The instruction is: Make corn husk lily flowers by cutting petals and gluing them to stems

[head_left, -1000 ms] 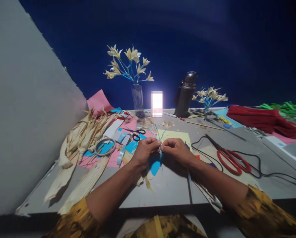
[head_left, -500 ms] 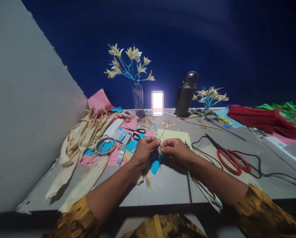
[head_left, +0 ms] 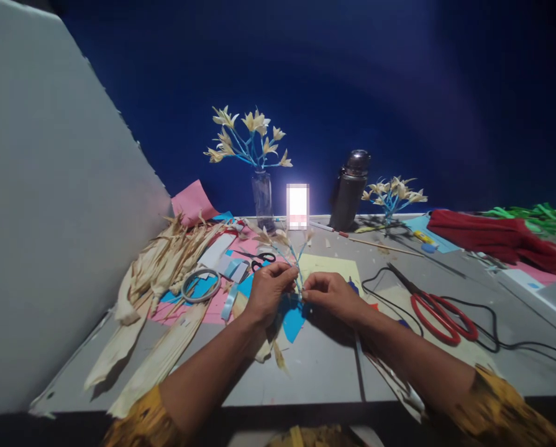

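My left hand (head_left: 267,288) and my right hand (head_left: 330,293) meet over the middle of the grey table (head_left: 315,360), both pinched on the blue stem of a small husk flower sprig (head_left: 287,248). Its pale flowers fan out just beyond my fingers. A blue paper piece (head_left: 292,320) lies under my hands.
Dried corn husks (head_left: 161,267), a tape roll (head_left: 200,284) and black scissors (head_left: 259,259) lie left. Red scissors (head_left: 433,307) and a black cable (head_left: 496,329) lie right. A vase of husk flowers (head_left: 261,186), a flask (head_left: 350,189), a second bouquet (head_left: 392,195) and red cloth (head_left: 496,239) stand behind.
The sprig has been raised slightly, so its flowers stand higher above the yellow paper. The camera has tipped down a little. Both hands keep their pinch.
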`<move>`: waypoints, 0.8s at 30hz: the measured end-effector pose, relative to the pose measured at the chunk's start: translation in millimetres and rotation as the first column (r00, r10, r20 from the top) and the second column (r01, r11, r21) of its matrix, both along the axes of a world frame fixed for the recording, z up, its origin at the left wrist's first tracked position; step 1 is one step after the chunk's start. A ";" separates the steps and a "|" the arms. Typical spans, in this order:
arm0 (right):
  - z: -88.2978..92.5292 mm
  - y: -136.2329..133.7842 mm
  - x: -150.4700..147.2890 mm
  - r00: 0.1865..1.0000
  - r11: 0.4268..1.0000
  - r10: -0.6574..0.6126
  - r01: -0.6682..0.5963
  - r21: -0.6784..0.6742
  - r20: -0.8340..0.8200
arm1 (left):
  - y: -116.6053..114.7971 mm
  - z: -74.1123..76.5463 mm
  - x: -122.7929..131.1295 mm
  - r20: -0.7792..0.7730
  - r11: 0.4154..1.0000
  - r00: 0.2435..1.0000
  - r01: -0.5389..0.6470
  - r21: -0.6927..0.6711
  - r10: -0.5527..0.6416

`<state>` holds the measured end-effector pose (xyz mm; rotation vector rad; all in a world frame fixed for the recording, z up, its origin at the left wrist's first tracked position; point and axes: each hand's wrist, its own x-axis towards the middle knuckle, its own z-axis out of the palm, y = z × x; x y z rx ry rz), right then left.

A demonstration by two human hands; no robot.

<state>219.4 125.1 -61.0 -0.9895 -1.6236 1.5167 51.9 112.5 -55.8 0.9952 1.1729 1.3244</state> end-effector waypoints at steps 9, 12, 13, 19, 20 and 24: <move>-4.6 -2.3 -1.9 0.988 0.993 0.038 -0.054 0.101 0.149 | -0.4 4.7 -2.3 -0.070 0.998 0.997 -0.033 0.047 0.036; -7.2 -1.6 -1.4 0.982 0.989 0.047 -0.071 0.130 0.181 | -3.6 12.3 -1.0 -0.120 0.994 0.990 -0.071 0.078 0.080; -8.0 -1.3 -1.2 0.980 0.987 0.045 -0.073 0.143 0.191 | -4.5 14.6 -0.5 -0.121 0.992 0.988 -0.084 0.092 0.095; -10.2 -1.3 -1.8 0.960 0.962 -0.024 -0.054 0.269 0.279 | -6.2 17.7 1.3 -0.114 0.971 0.974 -0.176 0.159 0.195; -9.8 -2.1 -2.3 0.956 0.957 -0.040 -0.047 0.285 0.291 | -6.3 16.8 1.2 -0.140 0.969 0.969 -0.181 0.168 0.205; -7.0 -5.7 -4.1 0.955 0.947 -0.067 -0.031 0.321 0.290 | -7.4 13.4 1.1 -0.239 0.961 0.942 -0.187 0.205 0.234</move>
